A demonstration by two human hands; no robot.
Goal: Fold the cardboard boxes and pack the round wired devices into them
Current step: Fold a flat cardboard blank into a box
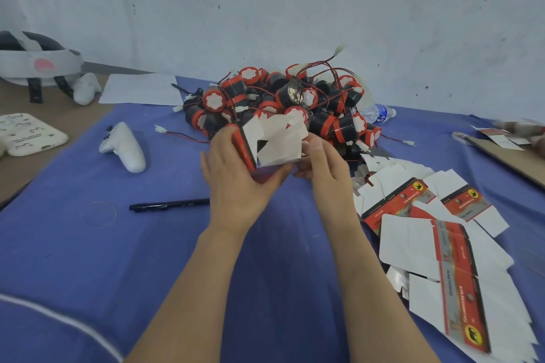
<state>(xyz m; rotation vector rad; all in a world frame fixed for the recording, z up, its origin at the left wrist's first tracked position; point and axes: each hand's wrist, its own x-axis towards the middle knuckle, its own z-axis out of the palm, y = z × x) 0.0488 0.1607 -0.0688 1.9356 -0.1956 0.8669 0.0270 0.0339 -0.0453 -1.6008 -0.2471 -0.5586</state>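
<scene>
Above the blue cloth [88, 244], head view: I log the left hand [236, 177] wrapped round the red side of a half-folded cardboard box [277, 138], white flaps up. Right hand [324, 168] pinches its right edge. Pile of round wired devices [289, 100] sits just behind; flat box blanks [436, 233] lie right.
</scene>
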